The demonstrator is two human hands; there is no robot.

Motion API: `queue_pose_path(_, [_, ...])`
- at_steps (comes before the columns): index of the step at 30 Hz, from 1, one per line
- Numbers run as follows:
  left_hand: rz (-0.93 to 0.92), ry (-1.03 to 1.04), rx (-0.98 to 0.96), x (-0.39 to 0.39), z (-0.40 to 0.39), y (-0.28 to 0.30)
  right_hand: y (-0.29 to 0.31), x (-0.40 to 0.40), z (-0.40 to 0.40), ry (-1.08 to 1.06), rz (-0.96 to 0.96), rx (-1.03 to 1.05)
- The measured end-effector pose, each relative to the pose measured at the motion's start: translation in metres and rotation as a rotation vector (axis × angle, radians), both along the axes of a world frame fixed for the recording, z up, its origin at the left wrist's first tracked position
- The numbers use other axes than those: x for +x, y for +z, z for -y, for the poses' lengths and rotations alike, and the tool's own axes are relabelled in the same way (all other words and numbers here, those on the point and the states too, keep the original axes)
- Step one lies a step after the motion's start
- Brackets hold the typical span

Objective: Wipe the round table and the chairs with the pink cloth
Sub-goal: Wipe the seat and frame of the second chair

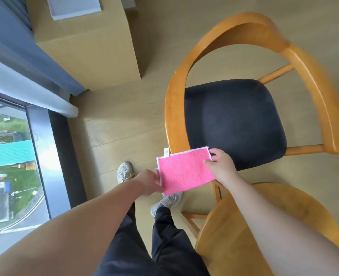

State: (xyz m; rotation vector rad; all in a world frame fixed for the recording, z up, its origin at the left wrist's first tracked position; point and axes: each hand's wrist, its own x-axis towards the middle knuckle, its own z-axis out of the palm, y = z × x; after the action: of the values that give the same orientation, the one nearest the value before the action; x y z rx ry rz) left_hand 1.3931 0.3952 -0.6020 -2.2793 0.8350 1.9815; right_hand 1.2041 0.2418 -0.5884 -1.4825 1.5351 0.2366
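Under me runs the pale wooden floor (124, 124), with a window (9, 160) at my left. A wooden chair (176, 108) with a dark seat (234, 120) stands ahead. The round worktop (234, 236) sits at my lower right. I hold the pink cloth (184, 172) flat in the air, near the chair's front edge: my left hand (148, 182) pinches one end, my right hand (220, 166) pinches the other.

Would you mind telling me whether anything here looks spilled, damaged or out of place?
Nothing stands out. Both hands, left and right, hold the pink cloth flat in the air by its ends. The chair stands upright with no visible spill on its dark seat, and the round table looks undamaged.
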Motion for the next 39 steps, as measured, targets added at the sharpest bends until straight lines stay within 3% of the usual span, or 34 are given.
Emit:
queue_pose_path(3, [0.023,-0.103,0.038,0.004,-0.006,-0.008,-0.005,-0.002,-0.014,-0.021,-0.017,-0.104])
queue_pose_path(6, [0.173,-0.051,-0.024,0.014,-0.004,-0.011,-0.004,0.001,-0.031,0.056,0.027,-0.350])
queue_pose_path(8, [0.235,-0.032,-0.089,0.022,0.002,-0.010,-0.002,0.006,-0.045,0.150,0.035,-0.394])
queue_pose_path(12, [0.263,-0.060,-0.157,0.032,0.011,-0.002,-0.006,0.017,-0.075,0.296,-0.077,-0.336])
queue_pose_path(20, [0.298,-0.105,-0.264,0.050,0.009,0.005,-0.021,0.044,-0.085,0.335,-0.324,-0.335])
queue_pose_path(39, [0.333,-0.071,-0.383,0.102,0.046,-0.006,-0.030,0.099,-0.056,0.353,-0.412,-0.435])
